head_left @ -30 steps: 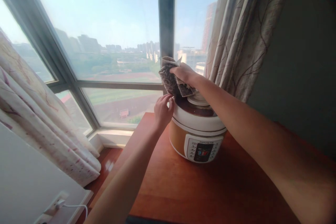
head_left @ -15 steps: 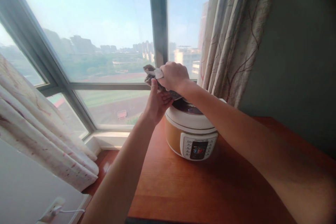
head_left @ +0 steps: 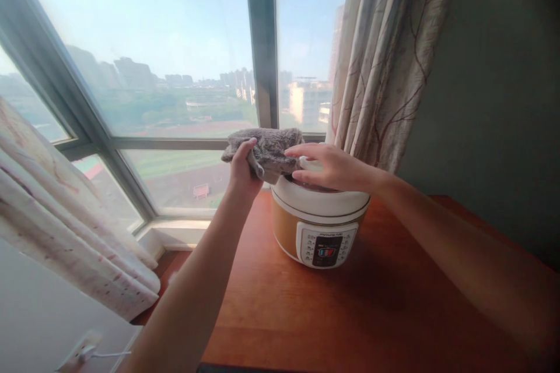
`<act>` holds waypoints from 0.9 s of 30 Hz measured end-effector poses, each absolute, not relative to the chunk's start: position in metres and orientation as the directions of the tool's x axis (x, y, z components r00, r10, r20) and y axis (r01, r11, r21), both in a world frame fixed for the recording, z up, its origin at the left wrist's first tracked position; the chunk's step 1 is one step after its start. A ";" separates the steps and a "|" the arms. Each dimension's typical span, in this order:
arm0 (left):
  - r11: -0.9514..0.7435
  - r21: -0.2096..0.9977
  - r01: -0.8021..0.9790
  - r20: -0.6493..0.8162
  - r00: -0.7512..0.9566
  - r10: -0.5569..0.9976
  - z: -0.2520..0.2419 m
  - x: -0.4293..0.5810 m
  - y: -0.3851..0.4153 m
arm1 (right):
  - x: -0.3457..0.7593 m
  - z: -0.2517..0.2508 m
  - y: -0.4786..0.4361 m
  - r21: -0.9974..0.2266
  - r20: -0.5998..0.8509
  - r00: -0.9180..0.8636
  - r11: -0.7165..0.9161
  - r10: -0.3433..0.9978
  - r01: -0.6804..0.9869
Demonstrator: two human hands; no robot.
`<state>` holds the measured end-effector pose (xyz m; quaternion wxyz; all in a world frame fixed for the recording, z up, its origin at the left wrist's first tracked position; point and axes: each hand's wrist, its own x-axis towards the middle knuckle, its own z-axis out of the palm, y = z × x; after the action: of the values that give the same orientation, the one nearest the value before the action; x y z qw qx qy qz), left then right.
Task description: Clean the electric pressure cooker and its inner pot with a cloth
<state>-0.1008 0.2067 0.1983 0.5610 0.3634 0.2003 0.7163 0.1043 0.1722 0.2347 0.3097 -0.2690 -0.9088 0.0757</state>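
Observation:
A grey, fluffy cloth, folded into a thick pad, is held up in front of the window by my left hand. The thumb lies over its front side and the other fingers are hidden beneath it. My right hand is at the cloth's right end with its fingers stretched and apart; the fingertips are at the cloth's edge, and I cannot tell how firmly they touch. Just below both hands stands a white and gold electric cooker with a dark top, partly covered by the right hand and the cloth.
The cooker stands on a reddish-brown wooden table. Behind it is a large window with a grey frame. Patterned curtains hang at the right and left. A wall socket with a plugged-in white cable is at the lower left.
The bunched cloth has been spread into a wider folded pad. My right hand has let go of its top and moved right and down, opening; my left hand has shifted slightly left.

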 end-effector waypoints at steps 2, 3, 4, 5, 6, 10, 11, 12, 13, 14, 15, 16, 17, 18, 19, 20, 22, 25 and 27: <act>-0.447 0.702 -0.555 0.398 -0.214 0.892 0.201 -0.109 0.212 | 0.134 0.230 0.180 -0.458 0.543 -0.499 0.736 0.676 0.500; -0.528 0.696 -0.487 0.448 -0.280 0.849 0.204 -0.115 0.216 | 0.149 0.227 0.186 -0.492 0.558 -0.410 0.685 0.722 0.537; -0.599 0.689 -0.407 0.491 -0.345 0.800 0.207 -0.121 0.220 | 0.163 0.222 0.193 -0.512 0.558 -0.344 0.639 0.756 0.574; -0.651 0.692 -0.311 0.528 -0.397 0.751 0.210 -0.127 0.223 | 0.175 0.217 0.200 -0.523 0.554 -0.279 0.589 0.784 0.616; -0.676 0.710 -0.198 0.562 -0.420 0.713 0.213 -0.132 0.226 | 0.186 0.210 0.207 -0.528 0.556 -0.216 0.541 0.803 0.655; -0.596 0.768 0.235 0.632 -0.129 0.764 0.211 -0.135 0.231 | 0.208 0.183 0.228 -0.541 0.559 -0.097 0.451 0.823 0.709; -0.587 0.753 0.298 0.614 0.005 0.789 0.206 -0.131 0.231 | 0.209 0.178 0.231 -0.542 0.563 -0.085 0.444 0.822 0.713; -0.590 0.733 0.338 0.580 0.142 0.802 0.200 -0.127 0.230 | 0.207 0.174 0.232 -0.541 0.567 -0.076 0.440 0.820 0.717; -0.602 0.712 0.361 0.549 0.249 0.798 0.193 -0.122 0.230 | 0.205 0.171 0.232 -0.537 0.571 -0.073 0.440 0.818 0.720; -0.616 0.693 0.374 0.536 0.305 0.788 0.186 -0.118 0.229 | 0.201 0.170 0.232 -0.534 0.576 -0.075 0.444 0.814 0.720; -0.629 0.683 0.371 0.532 0.337 0.777 0.180 -0.115 0.228 | 0.196 0.170 0.231 -0.531 0.581 -0.083 0.454 0.810 0.715; -0.643 0.678 0.357 0.541 0.350 0.765 0.174 -0.113 0.227 | 0.191 0.171 0.230 -0.526 0.587 -0.095 0.467 0.804 0.711; -0.655 0.676 0.338 0.553 0.355 0.754 0.170 -0.113 0.225 | 0.186 0.173 0.228 -0.513 0.598 -0.107 0.482 0.794 0.711; -0.666 0.677 0.314 0.565 0.359 0.743 0.167 -0.113 0.223 | 0.180 0.176 0.227 -0.490 0.614 -0.122 0.498 0.780 0.716; -0.675 0.678 0.290 0.576 0.361 0.733 0.165 -0.114 0.221 | 0.175 0.180 0.226 -0.457 0.630 -0.145 0.515 0.763 0.725; -0.681 0.681 0.270 0.584 0.362 0.727 0.163 -0.116 0.218 | 0.170 0.184 0.225 -0.416 0.644 -0.173 0.531 0.746 0.739; -0.678 0.692 0.246 0.583 0.363 0.727 0.162 -0.120 0.210 | 0.161 0.192 0.223 -0.339 0.640 -0.227 0.536 0.734 0.773; -0.654 0.721 0.229 0.562 0.359 0.745 0.160 -0.125 0.197 | 0.150 0.200 0.224 -0.302 0.569 -0.248 0.479 0.784 0.824; -0.626 0.748 0.223 0.534 0.360 0.765 0.159 -0.128 0.188 | 0.144 0.202 0.227 -0.305 0.530 -0.232 0.439 0.816 0.845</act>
<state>-0.1279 0.1881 0.1590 0.2909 0.7716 0.3201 0.4664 0.1436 0.2273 0.2022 0.3223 -0.5291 -0.7846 -0.0229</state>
